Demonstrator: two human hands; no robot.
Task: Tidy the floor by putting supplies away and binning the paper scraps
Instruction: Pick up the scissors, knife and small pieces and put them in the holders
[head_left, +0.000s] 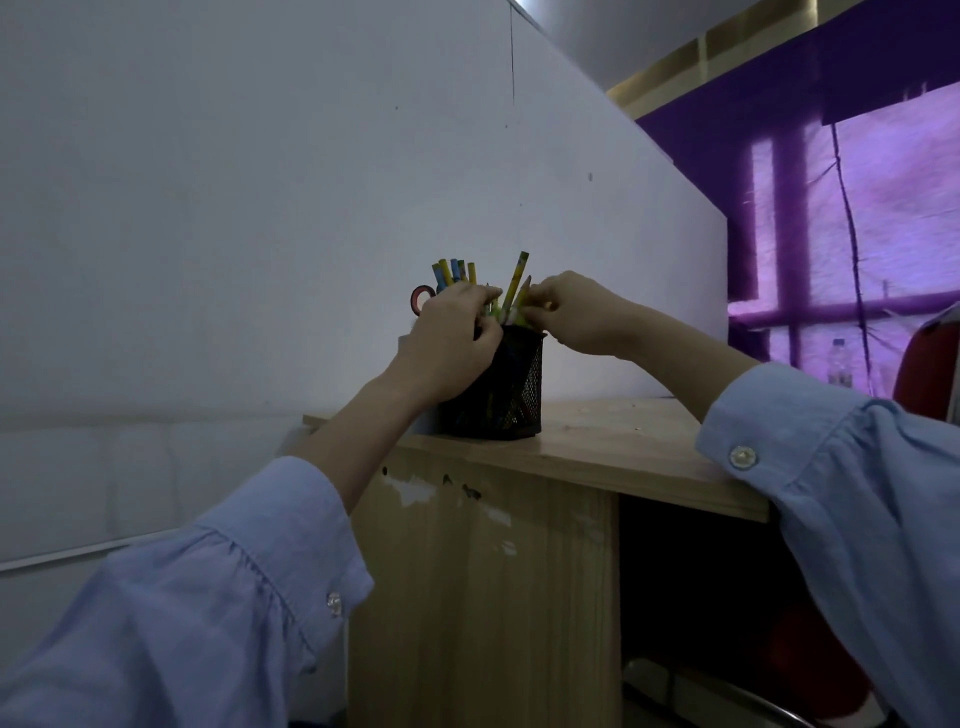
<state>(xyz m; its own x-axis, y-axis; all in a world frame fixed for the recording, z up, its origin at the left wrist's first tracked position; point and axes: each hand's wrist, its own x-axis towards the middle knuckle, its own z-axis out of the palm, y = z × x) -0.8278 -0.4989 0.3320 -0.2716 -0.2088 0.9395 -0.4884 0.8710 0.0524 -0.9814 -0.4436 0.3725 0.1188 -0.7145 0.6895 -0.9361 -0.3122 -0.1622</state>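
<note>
A black mesh pencil holder (511, 395) stands on the left end of a wooden desk top (613, 441). Several yellow and blue pencils (514, 283) stick up out of it, and a red scissor handle (422, 299) shows at its left. My left hand (449, 345) wraps the holder's rim and upper left side, its fingers among the pencils. My right hand (574, 314) is just right of the rim, its fingertips pinching pencils at the top of the holder. The floor and any paper scraps are out of view.
A white wall (260, 234) runs close behind the desk. The desk's wooden side panel (483, 587) faces me, with a dark opening (701, 597) to its right. A purple-lit window (857, 249), a plastic bottle (838, 364) and a red object (927, 364) are at the right.
</note>
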